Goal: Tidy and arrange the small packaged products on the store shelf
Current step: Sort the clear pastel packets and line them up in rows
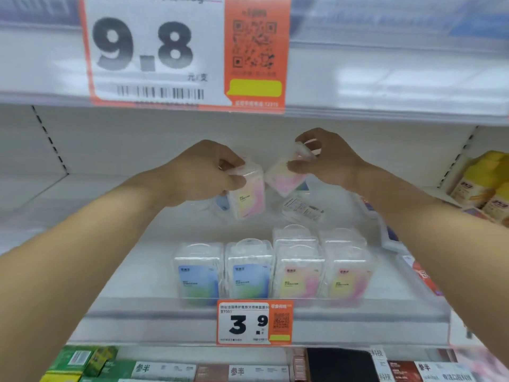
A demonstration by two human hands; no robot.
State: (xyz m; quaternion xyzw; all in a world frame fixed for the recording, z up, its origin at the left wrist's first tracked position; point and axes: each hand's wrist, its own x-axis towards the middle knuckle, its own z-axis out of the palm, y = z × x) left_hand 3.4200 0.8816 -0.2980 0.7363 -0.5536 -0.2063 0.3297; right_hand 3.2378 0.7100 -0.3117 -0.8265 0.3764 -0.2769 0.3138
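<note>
My left hand [205, 172] grips the top of a clear pack with a pink-yellow label [248, 199], held upright above the shelf. My right hand [327, 158] pinches a second pink-labelled pack [283, 177], tilted in the air beside the first. A pack lying flat with its barcode up [303, 210] rests on the white shelf [137, 271] below them. At the shelf's front stand two blue-labelled packs [198, 274] [249, 271] and two pink-yellow packs [298, 274] [348, 277], with more clear packs behind the pink ones.
A 3.9 price tag [254, 322] hangs on the shelf's front rail. A large 9.8 tag [181, 51] hangs from the shelf above. Yellow bottles [484, 183] stand at right beyond a clear divider. Boxed goods [165, 368] fill the shelf below.
</note>
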